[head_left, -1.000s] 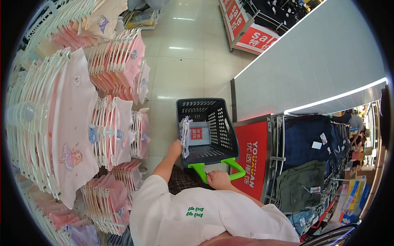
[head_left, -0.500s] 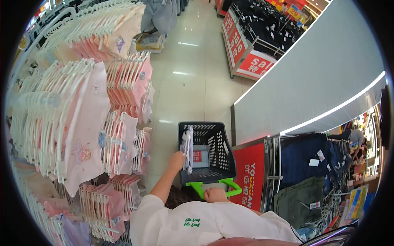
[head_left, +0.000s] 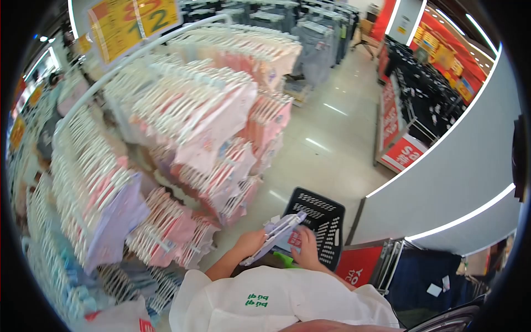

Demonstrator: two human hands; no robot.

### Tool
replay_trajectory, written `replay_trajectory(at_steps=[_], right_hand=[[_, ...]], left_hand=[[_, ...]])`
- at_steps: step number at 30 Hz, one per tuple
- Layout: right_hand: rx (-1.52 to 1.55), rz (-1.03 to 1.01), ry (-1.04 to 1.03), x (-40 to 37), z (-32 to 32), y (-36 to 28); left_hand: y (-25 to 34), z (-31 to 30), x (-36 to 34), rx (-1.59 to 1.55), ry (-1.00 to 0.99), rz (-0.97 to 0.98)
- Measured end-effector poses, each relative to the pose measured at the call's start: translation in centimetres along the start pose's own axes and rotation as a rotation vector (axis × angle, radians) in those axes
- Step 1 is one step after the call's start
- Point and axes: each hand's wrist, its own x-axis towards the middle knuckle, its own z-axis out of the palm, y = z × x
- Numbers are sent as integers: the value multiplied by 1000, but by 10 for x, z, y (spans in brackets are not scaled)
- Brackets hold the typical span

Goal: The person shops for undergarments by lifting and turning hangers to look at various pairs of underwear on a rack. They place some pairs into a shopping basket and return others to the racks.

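Note:
A bundle of white hangers with pale lavender garments [head_left: 275,238] is tilted over the near left side of the dark shopping basket [head_left: 337,213]. My left hand [head_left: 251,244] is closed round the left side of this bundle. Just right of the hangers, over the basket, is my right hand [head_left: 307,248], with its thumb and fingers apart; whether its fingertips touch the hangers cannot be made out. Part of the basket's green handle [head_left: 283,259] shows below the hangers. A flat item with a red label [head_left: 295,238] lies in the basket, partly hidden.
Racks of pink and white children's clothes [head_left: 215,119] fill the left, under a yellow price sign [head_left: 135,25]. A tiled aisle [head_left: 326,130] runs ahead. At right are a grey wall [head_left: 442,177], a red panel [head_left: 359,265] and dark trousers [head_left: 420,276]; black clothes bins stand beyond.
The view has swung left. The hangers have come up out of the basket in my left hand. My right hand has left the green handle and moved up beside them, opening.

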Motion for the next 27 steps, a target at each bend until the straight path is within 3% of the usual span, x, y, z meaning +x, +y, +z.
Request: replay_trajectory(at_steps=[2, 5, 10, 13, 15, 17, 20, 27], right_hand=[[-150, -251, -37, 29, -9, -29], [-287, -612, -201, 50, -9, -58], [-111, -874, -243, 52, 20, -104], [-29, -1038, -321, 45, 54, -130], [91, -1147, -393, 40, 80, -150], [156, -1176, -465, 33, 99, -176], [235, -1194, -534, 17, 128, -207], [291, -1205, -574, -7, 162, -254]], left_hand=[[2, -10, -26, 22, 71, 68], [29, -54, -69, 54, 75, -31], [24, -78, -156, -1, 255, -147], [13, -81, -216, -201, 297, -293], [8, -82, -255, -454, 295, -286], [3, -78, -292, -567, 324, -367], [-3, -74, -337, -1078, 422, -462], [-48, -64, -396, -1348, 579, -463]])
